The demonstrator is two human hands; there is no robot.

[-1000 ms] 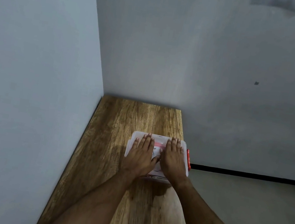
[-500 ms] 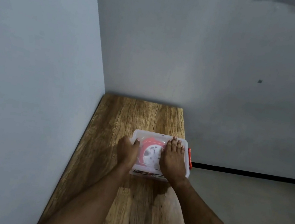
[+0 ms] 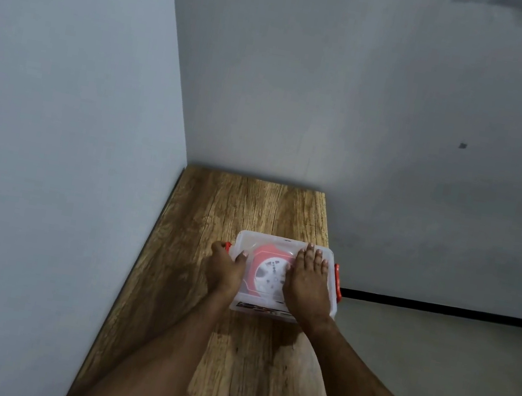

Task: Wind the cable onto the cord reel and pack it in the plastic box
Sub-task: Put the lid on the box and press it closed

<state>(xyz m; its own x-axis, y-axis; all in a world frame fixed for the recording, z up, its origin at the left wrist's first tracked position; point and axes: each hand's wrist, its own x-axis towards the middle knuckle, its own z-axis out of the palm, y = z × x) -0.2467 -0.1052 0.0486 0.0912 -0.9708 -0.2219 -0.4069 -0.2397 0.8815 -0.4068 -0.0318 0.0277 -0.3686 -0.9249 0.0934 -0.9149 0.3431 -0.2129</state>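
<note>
Shifted leftward, left hand [image 3: 224, 269] grips plastic box [image 3: 282, 246]; right hand [image 3: 307, 283] flat; wooden table [image 3: 235, 200], grey walls [image 3: 373, 95].

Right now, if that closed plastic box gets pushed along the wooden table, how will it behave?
The plastic box probably slides rather than tips: it sits low and flat on the wooden table. Its clear walls look rigid. The cord reel inside likely adds some weight.

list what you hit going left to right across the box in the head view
left latch → left hand → cord reel under the lid → right hand → right latch
</note>
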